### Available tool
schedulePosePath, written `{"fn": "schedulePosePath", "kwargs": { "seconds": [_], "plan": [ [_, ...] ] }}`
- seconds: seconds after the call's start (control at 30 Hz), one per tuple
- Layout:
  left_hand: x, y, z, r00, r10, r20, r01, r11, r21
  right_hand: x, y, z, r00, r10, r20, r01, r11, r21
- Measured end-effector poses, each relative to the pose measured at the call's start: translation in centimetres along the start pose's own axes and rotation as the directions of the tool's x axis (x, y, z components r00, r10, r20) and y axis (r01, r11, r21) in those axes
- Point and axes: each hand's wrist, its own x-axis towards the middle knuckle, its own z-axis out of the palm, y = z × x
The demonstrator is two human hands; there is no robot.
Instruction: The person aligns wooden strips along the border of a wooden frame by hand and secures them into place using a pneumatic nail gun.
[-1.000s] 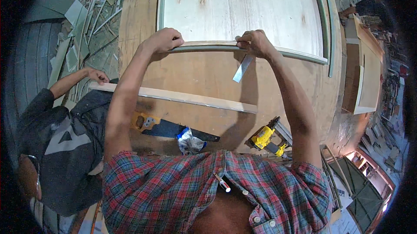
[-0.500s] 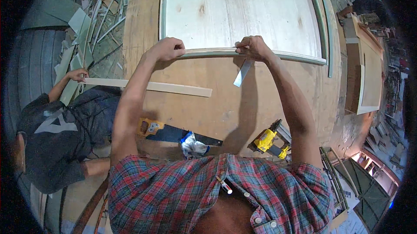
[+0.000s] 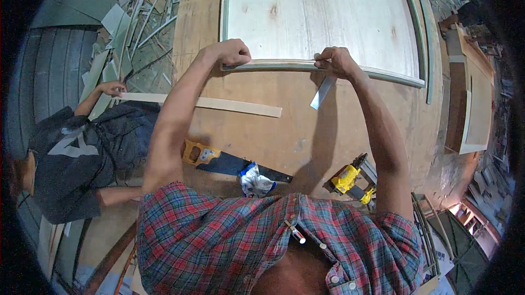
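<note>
Seen from above, two bare hands work apart from each other at the near edge of a pale wooden panel (image 3: 328,16) lying flat on a wooden worktop (image 3: 295,125). A thin rail (image 3: 281,65) runs along that edge. The left hand (image 3: 234,53) is curled closed on the rail by the panel's near left corner. The right hand (image 3: 337,63) rests on it further right, fingers bunched; whether they grip the rail cannot be told. A metal strip (image 3: 324,93) slants from under this hand toward the worktop's near edge. Along that edge lie a saw (image 3: 232,163) with a yellow handle, a crumpled packet (image 3: 255,181) touching its blade, and, further right, a yellow and black nail gun (image 3: 353,181). At the worktop's left edge, a co-worker's hand (image 3: 112,88) holds one end of a pale batten (image 3: 240,106).
</note>
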Motion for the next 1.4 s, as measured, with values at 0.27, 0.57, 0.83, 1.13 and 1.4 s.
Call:
{"fn": "schedulePosePath", "kwargs": {
  "seconds": [0.27,0.57,0.83,1.13,1.4],
  "plan": [
    [-1.9,3.4,1.5,0.98,0.043,-0.194,0.0,0.976,0.218,-0.4,0.7,0.6,1.0,-0.005,-0.013,0.002,0.984,-0.181],
    [-2.9,7.5,3.8,0.947,0.073,-0.314,0.105,0.851,0.515,-9.0,-2.0,0.7,0.859,-0.004,-0.512,-0.067,0.991,-0.12],
    [-0.6,5.5,5.8,0.928,0.099,-0.361,0.181,0.725,0.664,-37.1,-2.0,10.0,0.607,0.463,-0.646,-0.542,0.836,0.09],
    [0.7,11.2,6.1,0.932,-0.052,-0.358,0.299,0.669,0.681,-45.3,-7.4,17.6,0.573,0.58,-0.579,-0.556,0.794,0.244],
    [3.0,11.2,6.8,0.904,-0.191,-0.383,0.41,0.643,0.647,-44.9,-6.1,14.2,0.841,0.463,-0.28,-0.475,0.879,0.025]
  ]
}}
